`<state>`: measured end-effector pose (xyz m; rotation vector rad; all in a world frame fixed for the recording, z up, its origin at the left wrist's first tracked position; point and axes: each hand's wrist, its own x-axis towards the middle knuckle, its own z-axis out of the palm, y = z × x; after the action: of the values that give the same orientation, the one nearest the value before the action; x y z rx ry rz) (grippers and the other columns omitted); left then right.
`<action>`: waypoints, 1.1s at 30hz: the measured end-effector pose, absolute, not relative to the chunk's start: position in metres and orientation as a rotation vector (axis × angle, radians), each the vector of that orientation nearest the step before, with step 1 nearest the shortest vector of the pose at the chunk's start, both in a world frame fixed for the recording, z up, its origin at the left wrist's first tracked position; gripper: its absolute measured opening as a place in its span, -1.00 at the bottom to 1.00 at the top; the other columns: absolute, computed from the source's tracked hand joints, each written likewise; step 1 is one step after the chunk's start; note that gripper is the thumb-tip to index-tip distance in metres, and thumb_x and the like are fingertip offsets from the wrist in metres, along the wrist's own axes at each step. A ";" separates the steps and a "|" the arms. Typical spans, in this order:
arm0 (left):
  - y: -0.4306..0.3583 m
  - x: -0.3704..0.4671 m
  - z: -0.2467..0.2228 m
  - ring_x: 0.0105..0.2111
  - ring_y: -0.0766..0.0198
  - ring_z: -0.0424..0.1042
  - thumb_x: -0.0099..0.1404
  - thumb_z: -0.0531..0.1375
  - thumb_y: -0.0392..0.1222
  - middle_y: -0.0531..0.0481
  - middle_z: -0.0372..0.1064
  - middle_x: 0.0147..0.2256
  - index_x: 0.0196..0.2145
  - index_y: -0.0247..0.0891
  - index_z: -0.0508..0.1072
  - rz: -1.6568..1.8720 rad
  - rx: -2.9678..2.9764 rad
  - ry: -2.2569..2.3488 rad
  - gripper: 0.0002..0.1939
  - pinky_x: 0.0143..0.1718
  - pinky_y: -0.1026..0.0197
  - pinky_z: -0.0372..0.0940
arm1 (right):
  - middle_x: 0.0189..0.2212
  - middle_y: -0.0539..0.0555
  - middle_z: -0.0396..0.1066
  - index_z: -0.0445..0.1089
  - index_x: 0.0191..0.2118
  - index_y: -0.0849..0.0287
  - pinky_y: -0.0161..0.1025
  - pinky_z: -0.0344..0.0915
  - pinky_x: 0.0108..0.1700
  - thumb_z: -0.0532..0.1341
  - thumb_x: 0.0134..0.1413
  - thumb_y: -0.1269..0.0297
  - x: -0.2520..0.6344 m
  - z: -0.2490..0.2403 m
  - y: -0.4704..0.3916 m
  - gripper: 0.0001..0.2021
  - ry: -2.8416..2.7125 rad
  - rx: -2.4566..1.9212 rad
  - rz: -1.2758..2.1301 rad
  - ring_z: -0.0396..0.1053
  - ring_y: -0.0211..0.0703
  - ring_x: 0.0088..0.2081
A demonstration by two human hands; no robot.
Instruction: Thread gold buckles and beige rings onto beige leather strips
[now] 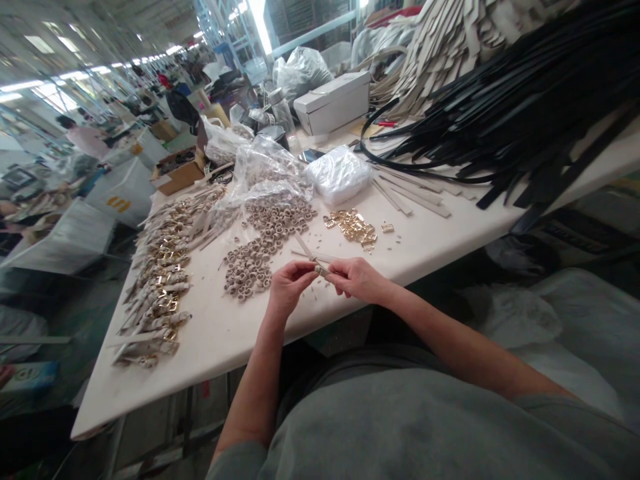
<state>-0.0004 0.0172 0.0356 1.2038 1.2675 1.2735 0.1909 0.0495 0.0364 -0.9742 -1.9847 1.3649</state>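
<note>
Strap (311,256) sits pinched between my left hand (289,285) and right hand (356,277), a small loop (320,269) at the fingertips. I'd keep both grips tight and close together just above the worktop (210,320), so the loop slides on square.

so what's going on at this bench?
A person at a white table is working on a thin beige strap with both bare hands: the left hand and the right hand pinch it together over the table's near edge. Just beyond the hands lies a pile of small beige loops, with gold buckles to the right. A row of straps fitted with gold hardware runs along the left. Black straps are heaped at the far right.
</note>
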 end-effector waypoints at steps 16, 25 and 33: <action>0.019 -0.012 0.030 -0.42 0.29 0.46 -0.07 0.49 -0.11 -0.03 0.56 -0.40 -0.37 -0.26 0.60 1.031 1.169 1.257 -0.70 -0.34 0.25 0.35 | -0.68 -0.08 0.32 0.19 -0.57 0.15 -0.35 0.06 -0.46 0.17 0.20 0.28 0.192 0.023 0.049 -0.69 -2.156 -0.925 1.144 0.20 -0.33 -0.59; 0.012 0.007 0.023 -0.44 0.31 0.44 -0.03 0.44 -0.11 0.03 0.50 -0.45 -0.43 -0.26 0.52 1.238 1.146 1.285 -0.75 -0.35 0.27 0.34 | -0.61 -0.02 0.40 0.35 -0.51 0.15 -0.30 0.10 -0.39 0.12 0.31 0.19 0.188 0.024 0.047 -0.66 -2.155 -1.038 1.034 0.27 -0.26 -0.52; 0.008 0.015 0.019 -0.54 0.38 0.35 0.02 0.37 -0.15 0.11 0.38 -0.54 -0.43 -0.26 0.44 1.282 1.055 1.342 -0.78 -0.47 0.32 0.24 | -0.51 -0.03 0.47 0.43 -0.04 0.14 -0.31 0.21 -0.34 0.20 0.26 0.18 0.184 0.017 0.037 -0.76 -1.980 -1.139 1.014 0.40 -0.21 -0.47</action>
<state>0.0145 0.0078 0.0188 1.0547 1.3425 1.2815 0.1839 0.0373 0.0174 -1.1388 -1.9797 1.0139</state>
